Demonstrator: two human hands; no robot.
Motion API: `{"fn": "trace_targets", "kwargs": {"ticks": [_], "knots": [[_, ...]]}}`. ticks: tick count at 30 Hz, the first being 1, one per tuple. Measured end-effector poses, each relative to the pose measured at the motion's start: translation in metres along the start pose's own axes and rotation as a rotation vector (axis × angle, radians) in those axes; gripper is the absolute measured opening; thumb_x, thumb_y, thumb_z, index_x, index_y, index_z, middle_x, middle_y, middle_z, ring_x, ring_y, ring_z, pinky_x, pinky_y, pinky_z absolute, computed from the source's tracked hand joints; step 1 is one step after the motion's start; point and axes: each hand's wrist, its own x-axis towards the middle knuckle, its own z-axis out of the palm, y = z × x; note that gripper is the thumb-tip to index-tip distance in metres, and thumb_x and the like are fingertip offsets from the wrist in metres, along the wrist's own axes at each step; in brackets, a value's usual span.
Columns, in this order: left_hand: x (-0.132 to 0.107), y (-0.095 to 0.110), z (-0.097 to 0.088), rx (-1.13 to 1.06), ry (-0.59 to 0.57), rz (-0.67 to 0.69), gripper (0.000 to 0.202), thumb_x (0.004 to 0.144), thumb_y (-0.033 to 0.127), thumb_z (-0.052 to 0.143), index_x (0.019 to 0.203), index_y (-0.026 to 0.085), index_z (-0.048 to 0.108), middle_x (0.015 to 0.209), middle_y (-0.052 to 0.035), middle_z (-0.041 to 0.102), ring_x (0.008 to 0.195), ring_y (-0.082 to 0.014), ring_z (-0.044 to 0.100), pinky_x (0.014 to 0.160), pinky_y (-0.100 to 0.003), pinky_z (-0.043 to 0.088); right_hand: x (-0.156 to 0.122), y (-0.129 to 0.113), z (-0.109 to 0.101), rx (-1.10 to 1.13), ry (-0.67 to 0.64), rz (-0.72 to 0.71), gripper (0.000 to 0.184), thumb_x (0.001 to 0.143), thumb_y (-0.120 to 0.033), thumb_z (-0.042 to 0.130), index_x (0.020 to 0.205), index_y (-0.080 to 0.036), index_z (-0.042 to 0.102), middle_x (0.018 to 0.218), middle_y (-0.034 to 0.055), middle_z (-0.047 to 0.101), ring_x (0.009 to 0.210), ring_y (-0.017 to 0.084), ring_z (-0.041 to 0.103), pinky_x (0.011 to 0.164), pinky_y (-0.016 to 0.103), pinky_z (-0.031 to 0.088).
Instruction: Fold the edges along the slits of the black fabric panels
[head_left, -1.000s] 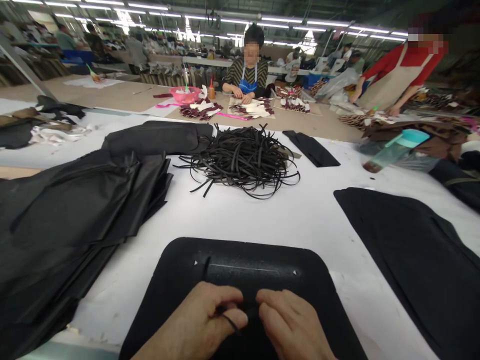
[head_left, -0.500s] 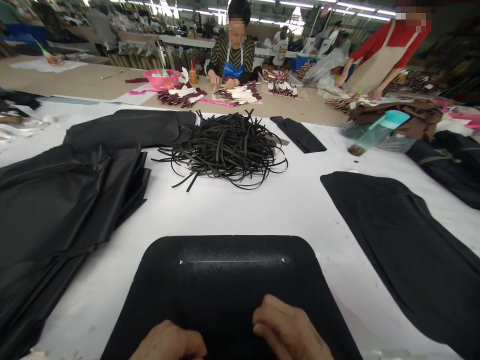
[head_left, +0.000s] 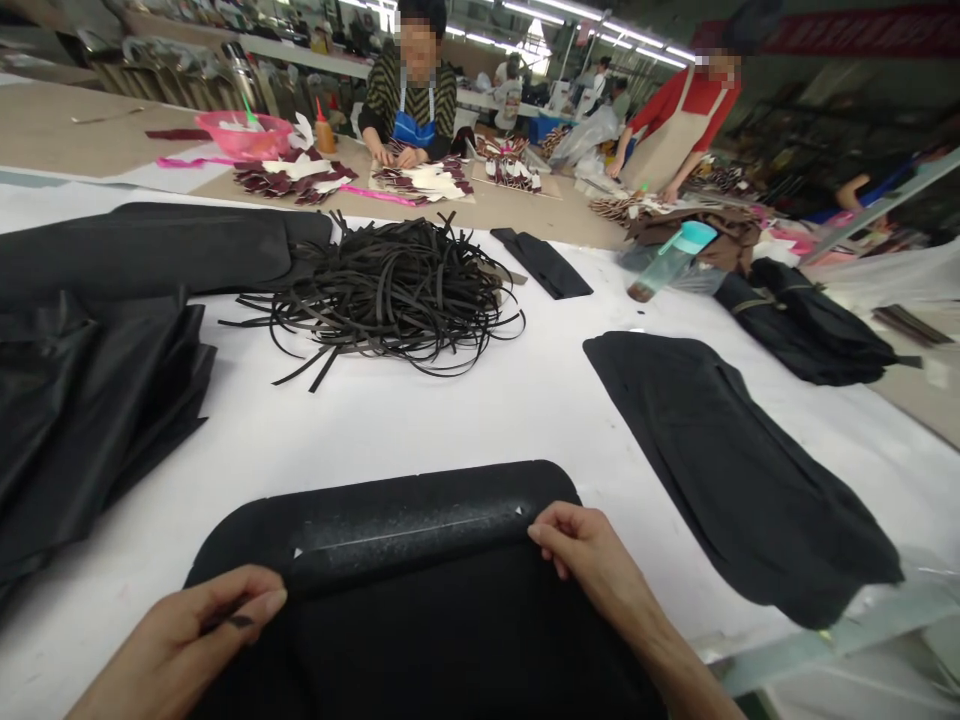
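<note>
Bright overhead strip lighting, soft shadows, wide-angle edge distortion

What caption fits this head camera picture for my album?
Left hand and right hand pinch a folded black panel on a white table, near black strips.

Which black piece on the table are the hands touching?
The rounded black panel nearest the camera, with a pale line across it. The left hand and right hand hold it; the black piece to its right lies untouched.

Left hand (head_left: pixel 196 640) and right hand (head_left: pixel 592 552) have spread apart along the panel (head_left: pixel 420 640)
</note>
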Motion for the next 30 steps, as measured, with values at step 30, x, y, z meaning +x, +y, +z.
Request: {"fn": "trace_targets", "kwargs": {"ticks": [30], "knots": [[0.008, 0.024, 0.010, -0.035, 0.133, 0.007, 0.023, 0.077, 0.034, 0.046, 0.059, 0.020, 0.043, 0.054, 0.0059, 0.035, 0.054, -0.0123, 0.035, 0.051, -0.024, 0.026, 0.017, 0.024, 0.009, -0.416, 0.108, -0.031, 0.029, 0.078, -0.047, 0.046, 0.061, -0.024, 0.043, 0.047, -0.0048, 0.045, 0.045, 0.013, 0.043, 0.044, 0.025, 0.027]]}}
